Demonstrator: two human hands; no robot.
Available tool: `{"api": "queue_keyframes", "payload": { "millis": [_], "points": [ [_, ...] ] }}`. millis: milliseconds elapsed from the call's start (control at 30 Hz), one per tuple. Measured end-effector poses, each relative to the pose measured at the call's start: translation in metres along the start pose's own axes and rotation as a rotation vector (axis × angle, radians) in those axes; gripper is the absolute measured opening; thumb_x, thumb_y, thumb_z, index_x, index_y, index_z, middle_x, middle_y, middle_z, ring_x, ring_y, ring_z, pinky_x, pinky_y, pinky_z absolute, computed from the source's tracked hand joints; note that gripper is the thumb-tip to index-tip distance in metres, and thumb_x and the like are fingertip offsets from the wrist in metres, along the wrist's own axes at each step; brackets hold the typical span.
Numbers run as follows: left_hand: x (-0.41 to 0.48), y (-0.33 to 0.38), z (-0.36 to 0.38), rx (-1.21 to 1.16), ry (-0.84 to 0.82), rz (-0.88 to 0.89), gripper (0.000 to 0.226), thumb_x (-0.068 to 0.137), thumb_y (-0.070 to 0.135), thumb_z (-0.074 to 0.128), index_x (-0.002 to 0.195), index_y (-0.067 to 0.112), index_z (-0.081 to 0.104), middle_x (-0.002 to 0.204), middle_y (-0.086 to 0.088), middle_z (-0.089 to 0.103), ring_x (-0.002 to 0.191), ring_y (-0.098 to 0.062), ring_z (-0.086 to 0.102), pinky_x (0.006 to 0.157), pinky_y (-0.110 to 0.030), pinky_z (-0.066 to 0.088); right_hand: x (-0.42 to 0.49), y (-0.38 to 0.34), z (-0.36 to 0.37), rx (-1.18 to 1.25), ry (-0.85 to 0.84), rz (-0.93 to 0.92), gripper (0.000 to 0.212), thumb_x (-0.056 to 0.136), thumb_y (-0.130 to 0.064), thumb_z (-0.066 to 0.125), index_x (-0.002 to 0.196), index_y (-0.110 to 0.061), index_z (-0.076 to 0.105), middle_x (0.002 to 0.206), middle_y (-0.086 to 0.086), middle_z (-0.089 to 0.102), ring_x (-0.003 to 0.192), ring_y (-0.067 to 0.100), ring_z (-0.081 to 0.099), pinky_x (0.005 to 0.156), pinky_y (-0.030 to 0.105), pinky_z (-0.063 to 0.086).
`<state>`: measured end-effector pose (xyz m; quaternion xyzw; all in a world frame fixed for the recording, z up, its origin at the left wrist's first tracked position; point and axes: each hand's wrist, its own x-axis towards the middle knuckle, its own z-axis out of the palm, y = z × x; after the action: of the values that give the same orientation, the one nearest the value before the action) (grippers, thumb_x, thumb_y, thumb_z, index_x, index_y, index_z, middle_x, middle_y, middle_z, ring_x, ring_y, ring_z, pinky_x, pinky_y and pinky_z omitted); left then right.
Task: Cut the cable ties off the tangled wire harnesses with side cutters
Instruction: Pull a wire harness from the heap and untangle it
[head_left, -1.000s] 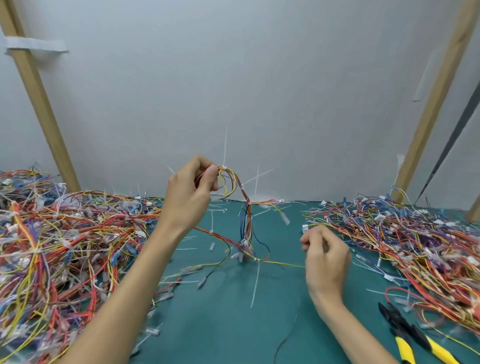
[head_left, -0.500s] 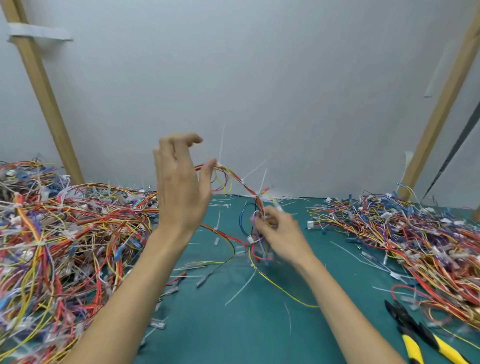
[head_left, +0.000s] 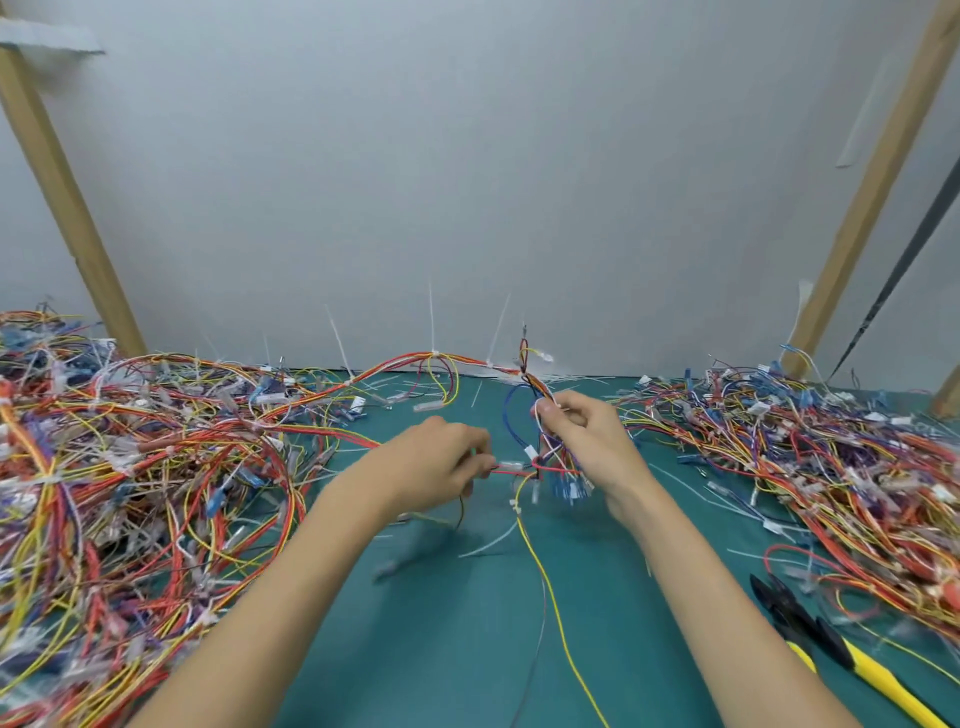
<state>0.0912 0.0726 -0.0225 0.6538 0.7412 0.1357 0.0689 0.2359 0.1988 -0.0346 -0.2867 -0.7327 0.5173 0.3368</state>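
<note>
Over the middle of the green mat, my two hands hold one wire harness of red, blue and yellow wires. My left hand pinches a red wire at its left side. My right hand grips the bundle where it rises toward the wall. White cable ties stick up from the harness strand that arcs left into the pile. The side cutters, black jaws and yellow handles, lie on the mat at the lower right, untouched.
A large tangled pile of harnesses covers the left of the mat and another pile the right. Cut tie pieces lie scattered between them. Wooden posts lean against the grey wall on both sides.
My left hand has dropped from its raised, open position and closed on a red wire. My right hand has shifted right and up along the bundle. The harness now stretches lower between them.
</note>
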Motion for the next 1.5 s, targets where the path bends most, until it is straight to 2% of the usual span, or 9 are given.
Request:
{"api": "queue_keyframes", "payload": {
  "millis": [100,233,433,633,767,1067,1233,1333,1500],
  "points": [
    [-0.002,-0.007,-0.008,-0.092,-0.074,-0.015,0.026,0.100,0.027,0.051,0.078,0.019,0.064,0.058,0.009,0.063,0.053,0.009,0.054,0.062,-0.004,0.036,0.000,0.001,-0.005,0.040,0.000,-0.022,0.019,0.098,-0.017,0.054,0.084,-0.009,0.063,0.063,-0.002,0.052,0.050,0.008,0.052,0.056,0.031,0.056],
    [-0.010,-0.030,-0.021,0.049,-0.174,-0.188,0.025,0.095,0.023,0.056,0.073,0.022,0.065,0.061,0.008,0.064,0.059,0.000,0.058,0.061,-0.013,0.044,0.003,0.003,-0.018,0.026,0.066,-0.043,0.019,0.097,-0.019,0.056,0.081,-0.012,0.065,0.053,-0.012,0.051,0.046,-0.001,0.045,0.044,0.015,0.043],
    [-0.026,-0.071,-0.031,0.306,-0.093,-0.578,0.009,0.088,0.019,0.061,0.092,0.015,0.069,0.107,-0.009,0.070,0.100,-0.027,0.066,0.089,-0.040,0.054,0.012,0.009,-0.029,-0.009,0.153,-0.008,0.014,0.092,-0.023,0.064,0.081,-0.015,0.066,0.055,-0.014,0.058,0.046,-0.003,0.050,0.049,0.011,0.039],
    [-0.019,-0.070,-0.015,0.434,-0.049,-0.523,0.038,0.095,0.026,0.053,0.133,0.024,0.052,0.144,-0.002,0.050,0.135,-0.026,0.041,0.108,-0.037,0.037,0.022,0.008,-0.033,0.021,0.391,-0.042,0.009,0.089,-0.018,0.067,0.081,-0.014,0.066,0.063,-0.002,0.057,0.054,0.011,0.048,0.058,0.028,0.039],
    [-0.020,-0.058,-0.033,-0.123,0.039,-0.224,0.046,0.101,0.022,0.050,0.145,0.023,0.041,0.154,0.005,0.036,0.145,-0.012,0.024,0.115,-0.024,0.018,0.022,0.014,-0.046,0.117,0.572,0.018,0.009,0.088,-0.018,0.068,0.090,-0.010,0.069,0.065,-0.001,0.058,0.058,0.014,0.046,0.065,0.037,0.041],
    [-0.010,-0.033,-0.066,-2.240,0.709,-0.517,0.033,0.107,0.020,0.033,0.126,-0.005,0.042,0.131,-0.022,0.049,0.127,-0.039,0.050,0.104,-0.045,0.041,0.014,0.009,-0.039,0.254,0.535,0.144,0.005,0.087,-0.005,0.067,0.085,-0.009,0.067,0.048,-0.004,0.056,0.035,0.010,0.049,0.035,0.017,0.037],
    [-0.011,-0.028,-0.067,-1.721,1.007,-0.433,0.029,0.107,0.011,0.025,0.090,0.012,0.049,0.070,-0.001,0.047,0.044,-0.004,0.055,0.054,-0.019,0.043,-0.005,-0.004,-0.047,-0.110,-0.158,0.294,0.006,0.088,-0.015,0.069,0.090,-0.010,0.071,0.065,0.006,0.061,0.049,0.018,0.052,0.048,0.023,0.040],
    [-0.014,-0.015,-0.073,-1.197,0.686,-0.206,0.033,0.107,0.010,0.028,0.089,0.009,0.055,0.052,0.003,0.046,0.038,-0.004,0.046,0.042,-0.015,0.038,-0.012,-0.020,-0.050,-0.447,-0.498,0.249,0.019,0.089,-0.021,0.068,0.108,-0.022,0.067,0.087,0.003,0.067,0.062,0.007,0.058,0.056,0.017,0.043],
    [-0.001,0.016,-0.042,-0.647,0.231,-0.142,0.035,0.106,0.019,0.034,0.086,0.014,0.062,0.047,0.007,0.054,0.039,-0.006,0.050,0.045,-0.018,0.042,-0.004,-0.042,-0.050,-0.858,-0.341,0.123,0.049,0.094,-0.006,0.053,0.135,-0.034,0.049,0.130,0.004,0.054,0.113,0.018,0.056,0.095,0.027,0.043]
  ]
}}
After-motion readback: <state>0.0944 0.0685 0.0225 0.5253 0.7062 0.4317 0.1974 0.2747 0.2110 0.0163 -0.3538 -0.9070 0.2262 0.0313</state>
